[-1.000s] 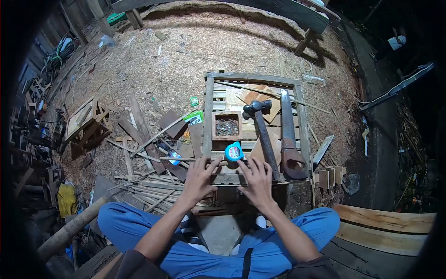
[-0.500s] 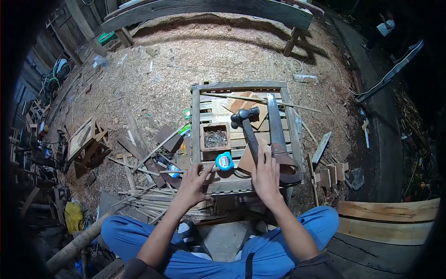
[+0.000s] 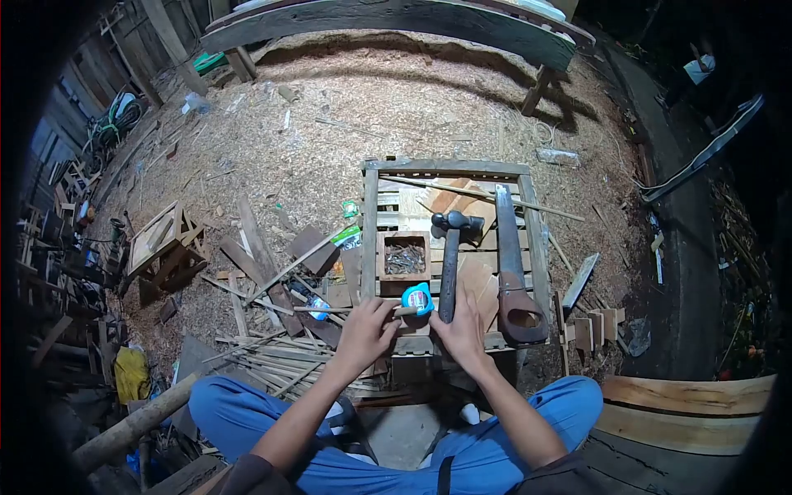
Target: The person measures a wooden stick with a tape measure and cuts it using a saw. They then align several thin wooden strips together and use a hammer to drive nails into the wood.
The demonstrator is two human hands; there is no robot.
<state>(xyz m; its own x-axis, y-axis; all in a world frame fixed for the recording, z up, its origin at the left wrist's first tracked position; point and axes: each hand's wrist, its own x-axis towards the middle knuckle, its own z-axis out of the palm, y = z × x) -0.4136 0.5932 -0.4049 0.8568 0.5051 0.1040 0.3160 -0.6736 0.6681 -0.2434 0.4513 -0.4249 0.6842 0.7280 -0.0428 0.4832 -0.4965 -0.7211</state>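
My left hand is closed around a thin wooden stick, whose end pokes out toward the blue tape measure. My right hand grips the lower handle of a ball-peen hammer, thumb on one side and fingers on the other. The hammer head points away from me over the slatted wooden crate. A small wooden box of nails sits left of the hammer. To the right lies a handsaw, its brown handle nearest me.
Wood pieces lie on the crate's far half under a long thin stick. Loose strips are piled at left, near a small wooden frame. A heavy bench stands beyond the shavings. At upper right, a person is partly visible.
The view has shifted, moving the crate right and down in the picture. My right hand has closed around the hammer handle, which has swung to stand nearly straight toward me.
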